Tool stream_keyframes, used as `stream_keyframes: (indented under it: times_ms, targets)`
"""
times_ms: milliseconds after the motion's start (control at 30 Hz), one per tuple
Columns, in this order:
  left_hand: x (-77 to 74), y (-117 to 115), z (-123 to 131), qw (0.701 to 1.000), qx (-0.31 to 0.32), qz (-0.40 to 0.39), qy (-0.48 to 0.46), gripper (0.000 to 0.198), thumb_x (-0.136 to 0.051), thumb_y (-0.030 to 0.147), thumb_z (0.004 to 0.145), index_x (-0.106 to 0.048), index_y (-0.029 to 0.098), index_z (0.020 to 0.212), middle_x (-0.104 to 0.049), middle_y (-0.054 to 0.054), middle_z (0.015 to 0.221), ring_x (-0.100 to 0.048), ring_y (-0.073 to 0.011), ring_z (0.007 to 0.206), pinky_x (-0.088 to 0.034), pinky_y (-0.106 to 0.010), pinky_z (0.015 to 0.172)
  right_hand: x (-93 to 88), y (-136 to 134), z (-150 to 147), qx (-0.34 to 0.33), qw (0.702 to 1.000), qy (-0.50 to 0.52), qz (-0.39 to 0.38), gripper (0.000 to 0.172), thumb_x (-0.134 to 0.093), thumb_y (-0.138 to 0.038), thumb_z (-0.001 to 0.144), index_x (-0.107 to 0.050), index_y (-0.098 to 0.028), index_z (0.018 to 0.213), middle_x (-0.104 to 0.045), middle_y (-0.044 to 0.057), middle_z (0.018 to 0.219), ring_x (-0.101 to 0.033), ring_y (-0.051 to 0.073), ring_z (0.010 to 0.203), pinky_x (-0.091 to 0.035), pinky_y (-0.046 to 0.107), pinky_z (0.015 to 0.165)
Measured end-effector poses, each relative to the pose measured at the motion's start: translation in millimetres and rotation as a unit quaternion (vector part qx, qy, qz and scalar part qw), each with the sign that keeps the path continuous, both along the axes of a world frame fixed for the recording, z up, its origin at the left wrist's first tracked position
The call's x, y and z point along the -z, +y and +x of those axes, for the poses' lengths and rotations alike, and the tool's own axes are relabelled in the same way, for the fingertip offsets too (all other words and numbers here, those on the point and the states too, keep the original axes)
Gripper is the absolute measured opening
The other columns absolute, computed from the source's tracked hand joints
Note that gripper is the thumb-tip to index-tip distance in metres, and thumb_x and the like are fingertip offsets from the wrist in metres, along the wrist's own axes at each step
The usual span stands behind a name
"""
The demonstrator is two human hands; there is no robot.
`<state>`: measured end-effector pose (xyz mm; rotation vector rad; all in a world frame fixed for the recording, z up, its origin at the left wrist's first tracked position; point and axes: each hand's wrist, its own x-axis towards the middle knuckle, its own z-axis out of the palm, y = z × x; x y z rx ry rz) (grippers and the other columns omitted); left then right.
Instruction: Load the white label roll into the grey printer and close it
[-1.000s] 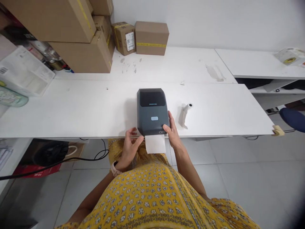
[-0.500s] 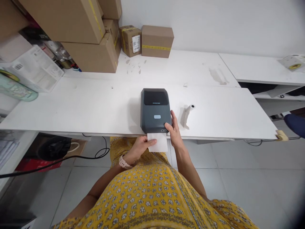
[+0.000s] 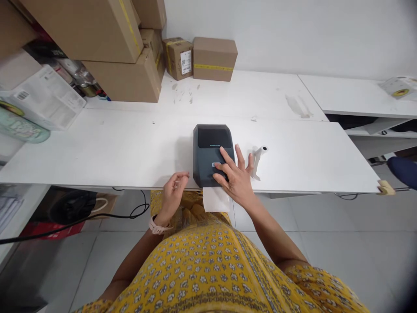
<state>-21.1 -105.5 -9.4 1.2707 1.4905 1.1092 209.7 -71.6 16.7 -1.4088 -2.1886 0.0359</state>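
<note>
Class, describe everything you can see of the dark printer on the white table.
The printer is a small dark grey box, plastic by its look, with rounded corners and a black window in its shut lid. It stands at the near edge of the table. A white label hangs from its front slot. The right hand lies on top, fingers at a blue button.

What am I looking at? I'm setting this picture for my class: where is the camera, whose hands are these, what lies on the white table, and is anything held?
The camera sits on a person's head, looking down over their yellow clothes. Both hands are theirs. The right hand lies spread on a dark label printer. A white label sticks out of the front. The left hand hovers at the table edge, holding nothing. Beside the printer lies a small paper roll; cardboard boxes stand behind.
</note>
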Motion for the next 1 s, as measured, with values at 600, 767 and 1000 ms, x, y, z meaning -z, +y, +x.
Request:
stream_keyframes:
  times_ms: [600, 767, 1000]
  targets:
    - [17.4, 7.1, 44.5, 0.997, 0.016, 0.059, -0.037, 0.063, -0.033, 0.059, 0.103, -0.029, 0.034, 0.160, -0.015, 0.000, 0.173, -0.008, -0.0208, 0.160, -0.012, -0.043, 0.132, 51.0, -18.8, 3.9, 0.066, 0.900, 0.401, -0.158, 0.065, -0.013, -0.062, 0.103, -0.019, -0.038, 0.162, -0.020, -0.003, 0.172, -0.018, 0.023, 0.159, -0.022, 0.057, 0.129]
    - [9.3, 10.4, 45.7, 0.993, 0.014, 0.109, -0.034, 0.062, -0.028, 0.059, 0.103, -0.032, 0.033, 0.159, -0.019, 0.001, 0.172, -0.004, -0.0217, 0.160, -0.014, -0.044, 0.132, 38.7, -16.7, 3.8, 0.068, 0.921, 0.360, -0.128, 0.062, -0.011, -0.060, 0.103, -0.020, -0.041, 0.162, -0.025, -0.004, 0.170, -0.013, 0.027, 0.160, -0.013, 0.065, 0.128]
    - [-30.1, 59.3, 34.7, 0.983, -0.008, 0.174, -0.061, 0.059, -0.028, 0.059, 0.103, -0.055, 0.027, 0.145, -0.041, -0.004, 0.163, -0.035, -0.0240, 0.152, -0.027, -0.043, 0.127, -29.1, 39.4, 9.2, -0.012, 0.956, 0.293, 0.011, 0.069, -0.003, -0.069, 0.099, -0.027, -0.043, 0.158, -0.037, 0.000, 0.164, -0.017, 0.033, 0.159, -0.007, 0.065, 0.128]
